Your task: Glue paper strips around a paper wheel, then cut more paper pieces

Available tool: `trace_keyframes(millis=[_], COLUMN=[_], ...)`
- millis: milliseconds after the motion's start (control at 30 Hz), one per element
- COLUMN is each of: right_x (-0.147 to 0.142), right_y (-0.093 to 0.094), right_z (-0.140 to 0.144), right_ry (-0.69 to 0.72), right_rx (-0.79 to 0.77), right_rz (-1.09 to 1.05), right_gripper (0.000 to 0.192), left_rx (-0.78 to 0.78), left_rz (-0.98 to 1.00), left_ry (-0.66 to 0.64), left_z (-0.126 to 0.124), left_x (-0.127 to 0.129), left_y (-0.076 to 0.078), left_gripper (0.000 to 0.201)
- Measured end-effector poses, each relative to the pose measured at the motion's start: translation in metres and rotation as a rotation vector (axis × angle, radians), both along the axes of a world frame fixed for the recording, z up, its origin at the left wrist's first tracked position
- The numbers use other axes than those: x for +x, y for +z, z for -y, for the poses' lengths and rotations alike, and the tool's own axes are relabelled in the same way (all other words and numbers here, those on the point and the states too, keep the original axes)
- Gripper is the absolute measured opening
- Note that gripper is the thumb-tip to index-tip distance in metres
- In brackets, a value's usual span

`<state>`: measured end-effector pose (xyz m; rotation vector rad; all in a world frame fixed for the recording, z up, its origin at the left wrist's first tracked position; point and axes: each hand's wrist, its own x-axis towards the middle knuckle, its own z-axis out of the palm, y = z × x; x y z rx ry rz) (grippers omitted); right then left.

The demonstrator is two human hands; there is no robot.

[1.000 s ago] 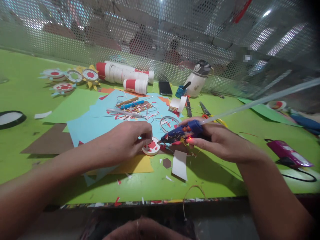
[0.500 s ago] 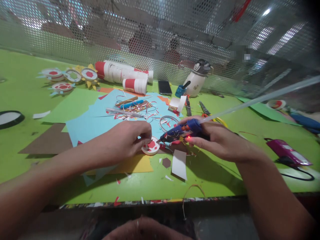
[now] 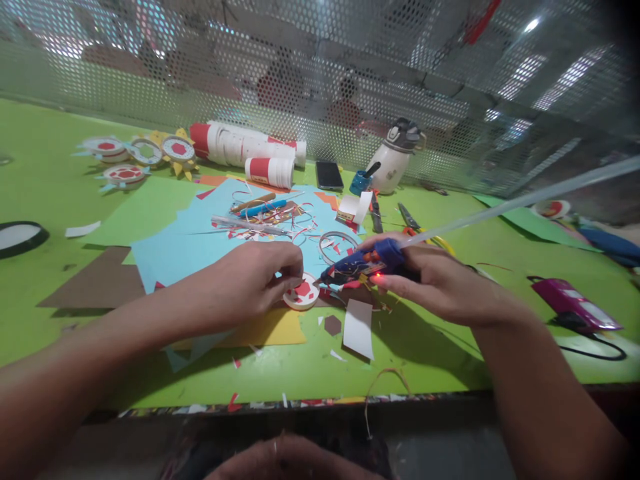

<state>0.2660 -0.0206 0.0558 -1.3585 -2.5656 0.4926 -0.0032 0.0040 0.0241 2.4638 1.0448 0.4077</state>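
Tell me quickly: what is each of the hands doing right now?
Left hand: fingers pinched on the round paper disc.
Right hand: closed around the blue glue gun, nozzle at the disc.

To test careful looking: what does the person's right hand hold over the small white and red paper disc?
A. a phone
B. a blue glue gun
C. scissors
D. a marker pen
B: the right hand grips a blue glue gun with a clear glue stick in its back and its nozzle at the paper disc, which the left hand steadies.

Glossy plastic glue gun point(image 3: 367, 261), matt paper disc point(image 3: 302, 293)
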Motion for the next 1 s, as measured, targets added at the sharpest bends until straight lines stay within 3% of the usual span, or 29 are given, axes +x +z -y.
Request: trace_keyframes(millis=[500,767,1000], right_x=[-0.001,0.008,0.001], right_y=[0.006,0.005,0.0], right_z=[0.005,0.004,0.002], right_ry=[0.051,0.007,-0.005], right_rx=[0.054,0.006,-0.037], right_rz=[0.042,-0.133,-0.081], right_gripper=[0.031,0.025,0.026], left_rx=[-0.009,-0.002,0.007], left_rz=[0.008,-0.005,-0.003], left_ry=[0.0,0.0,0.008], left_z=[0.0,0.0,0.001], left_x=[0.0,0.001,0.0], left_y=[-0.001,0.0,0.0], left_gripper=[0.013,0.013,0.013])
